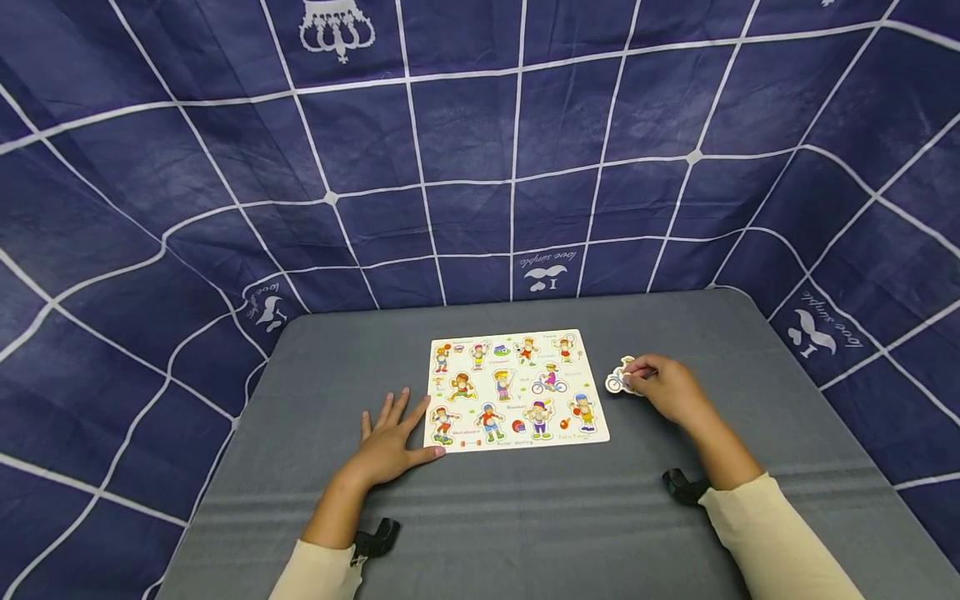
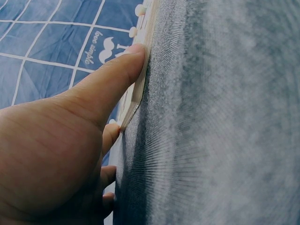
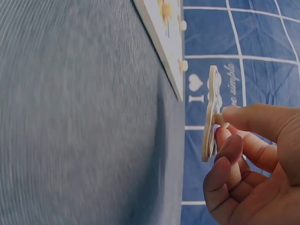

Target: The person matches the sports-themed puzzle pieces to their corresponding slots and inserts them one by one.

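Note:
A pale wooden peg puzzle board (image 1: 519,392) with printed sports figures lies flat on the table. My left hand (image 1: 388,446) rests at its left edge, fingers spread, the thumb and a finger touching the lower left corner. To the right of the board, my right hand (image 1: 666,385) pinches a bicycle puzzle piece (image 1: 617,382) by its small wooden knob (image 3: 219,119). In the right wrist view the piece (image 3: 210,112) stands on edge, held up over the table. A printed cyclist picture (image 1: 550,380) shows in the board's middle row at right.
Small knobs (image 2: 133,31) stick up from other pieces on the board. Grey cloth (image 1: 525,517) covers the table. A dark blue curtain with white lines (image 1: 480,217) surrounds it at the back and sides. Each wrist wears a black mount (image 1: 381,537).

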The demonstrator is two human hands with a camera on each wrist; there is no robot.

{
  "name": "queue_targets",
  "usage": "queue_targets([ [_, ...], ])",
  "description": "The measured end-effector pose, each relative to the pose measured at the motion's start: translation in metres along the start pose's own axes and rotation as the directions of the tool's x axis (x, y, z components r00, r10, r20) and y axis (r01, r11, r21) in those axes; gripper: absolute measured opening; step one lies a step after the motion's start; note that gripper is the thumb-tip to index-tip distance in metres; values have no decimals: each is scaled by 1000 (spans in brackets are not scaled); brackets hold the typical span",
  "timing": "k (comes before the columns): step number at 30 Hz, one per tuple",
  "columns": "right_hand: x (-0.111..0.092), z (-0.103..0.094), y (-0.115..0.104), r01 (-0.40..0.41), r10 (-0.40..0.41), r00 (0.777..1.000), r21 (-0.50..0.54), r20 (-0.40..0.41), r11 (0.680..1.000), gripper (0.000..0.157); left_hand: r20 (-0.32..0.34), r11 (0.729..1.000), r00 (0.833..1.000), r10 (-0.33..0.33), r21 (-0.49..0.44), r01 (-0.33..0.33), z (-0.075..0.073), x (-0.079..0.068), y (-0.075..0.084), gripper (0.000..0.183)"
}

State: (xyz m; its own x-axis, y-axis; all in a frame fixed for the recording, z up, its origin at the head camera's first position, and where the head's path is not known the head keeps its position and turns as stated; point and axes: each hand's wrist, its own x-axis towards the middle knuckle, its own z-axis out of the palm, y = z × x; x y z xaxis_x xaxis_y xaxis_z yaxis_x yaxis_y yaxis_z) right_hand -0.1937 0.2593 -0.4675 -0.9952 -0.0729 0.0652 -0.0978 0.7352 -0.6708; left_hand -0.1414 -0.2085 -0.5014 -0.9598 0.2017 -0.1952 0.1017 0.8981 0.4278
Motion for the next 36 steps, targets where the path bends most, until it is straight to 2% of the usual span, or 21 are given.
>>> queue_targets([
  [12, 3, 16, -11, 25, -24, 1000, 70, -14, 997, 13, -14, 1000, 1000, 10, -14, -10, 0, -1, 2, 98],
  [20, 8, 24, -21, 4, -6, 1000, 76, 24, 997, 15, -8, 1000, 1000, 9, -9, -9, 0, 1, 0, 98],
  [36, 22, 43, -43, 13, -19, 996, 69, 83, 998, 13, -8, 1000, 1000, 8, -10, -8, -1, 0, 1, 98],
])
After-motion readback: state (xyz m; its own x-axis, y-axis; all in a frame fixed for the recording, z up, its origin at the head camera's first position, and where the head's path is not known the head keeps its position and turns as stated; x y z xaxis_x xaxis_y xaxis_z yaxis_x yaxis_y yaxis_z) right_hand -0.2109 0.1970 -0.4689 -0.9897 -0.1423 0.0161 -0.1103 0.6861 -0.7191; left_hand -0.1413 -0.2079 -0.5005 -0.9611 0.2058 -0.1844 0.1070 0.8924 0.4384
